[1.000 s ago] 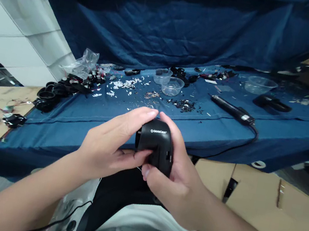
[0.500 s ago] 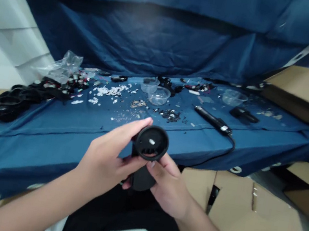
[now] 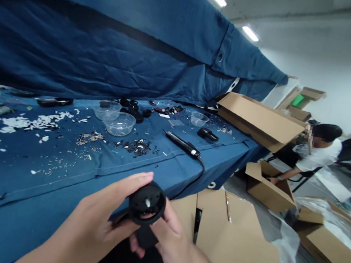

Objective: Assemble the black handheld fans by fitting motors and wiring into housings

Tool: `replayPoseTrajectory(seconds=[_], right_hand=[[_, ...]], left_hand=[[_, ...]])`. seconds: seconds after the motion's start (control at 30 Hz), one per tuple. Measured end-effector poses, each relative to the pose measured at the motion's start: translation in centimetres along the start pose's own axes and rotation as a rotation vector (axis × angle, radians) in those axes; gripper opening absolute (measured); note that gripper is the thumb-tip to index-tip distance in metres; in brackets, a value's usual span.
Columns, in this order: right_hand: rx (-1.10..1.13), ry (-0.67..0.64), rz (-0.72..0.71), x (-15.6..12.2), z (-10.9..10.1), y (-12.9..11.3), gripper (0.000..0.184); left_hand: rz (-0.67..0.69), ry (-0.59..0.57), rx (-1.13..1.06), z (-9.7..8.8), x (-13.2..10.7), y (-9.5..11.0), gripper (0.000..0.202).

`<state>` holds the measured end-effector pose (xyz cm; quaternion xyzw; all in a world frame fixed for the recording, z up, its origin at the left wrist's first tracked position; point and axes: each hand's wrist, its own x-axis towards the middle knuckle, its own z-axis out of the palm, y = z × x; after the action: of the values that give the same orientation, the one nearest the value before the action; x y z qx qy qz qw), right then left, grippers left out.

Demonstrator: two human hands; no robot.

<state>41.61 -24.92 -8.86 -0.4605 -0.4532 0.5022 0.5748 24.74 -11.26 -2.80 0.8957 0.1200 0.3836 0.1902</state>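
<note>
Held close to my body is a black plastic housing (image 3: pixel 147 237) with a round, open mouth facing up and a small light-coloured piece inside. My left hand (image 3: pixel 106 214) grips it from the left, thumb along the rim. From the right, my right hand (image 3: pixel 173 240) has its thumb and fingers closed round it just below the rim. The lower end of the housing is partly hidden by my fingers. Beyond the hands, a black electric screwdriver (image 3: pixel 182 144) with a cable lies on the blue-covered table (image 3: pixel 57 201).
Piles of white pieces (image 3: pixel 32 122), brown bits (image 3: pixel 90 138) and black bits (image 3: pixel 139 147) lie near clear plastic bowls (image 3: pixel 120 124). Large cardboard (image 3: pixel 236 246) stands at the right beside the table. Farther right, a seated person (image 3: pixel 319 152) reaches into an open cardboard box (image 3: pixel 267 190).
My view has swung right, bringing the seated person, boxes and ceiling lights into sight. Both hands still hold the housing, now lower in the picture and slightly left.
</note>
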Motion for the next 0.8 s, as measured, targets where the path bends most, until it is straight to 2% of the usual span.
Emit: replayPoseTrajectory(seconds=[0.1,0.17,0.27,0.37,0.43,0.53,0.73,0.8], right_hand=[[-0.401,0.308,-0.061,0.3,-6.5,-3.7,0.075],[-0.708,0.526,-0.108,1.9,-12.1,-6.9,0.082],[-1.105,0.652,-0.101,5.9,-20.3,-11.3,0.073],[-1.414,0.671,0.029,10.2,-25.9,-13.4,0.064],[-1.580,0.656,0.113,12.5,-27.8,-13.4,0.059],[-1.772,0.621,0.198,14.9,-28.9,-12.5,0.056],[-1.938,0.479,0.289,17.2,-28.3,-10.9,0.055],[-1.943,0.456,0.329,17.1,-27.3,-11.2,0.054]], left_hand=[[-0.015,-0.066,0.009,-1.0,0.4,-1.8,0.059],[-0.078,-0.058,0.097,-2.6,-0.4,-4.5,0.054],[-0.263,-0.056,0.217,-5.3,-2.9,-9.7,0.051],[-0.484,0.015,0.265,-7.2,-5.1,-13.5,0.058],[-0.576,0.056,0.271,-7.8,-5.7,-14.6,0.062],[-0.589,0.053,0.224,-7.9,-5.7,-14.5,0.061],[-0.653,0.030,0.224,-8.6,-6.4,-14.5,0.040],[-0.575,0.047,0.233,-8.6,-6.2,-14.6,0.039]])
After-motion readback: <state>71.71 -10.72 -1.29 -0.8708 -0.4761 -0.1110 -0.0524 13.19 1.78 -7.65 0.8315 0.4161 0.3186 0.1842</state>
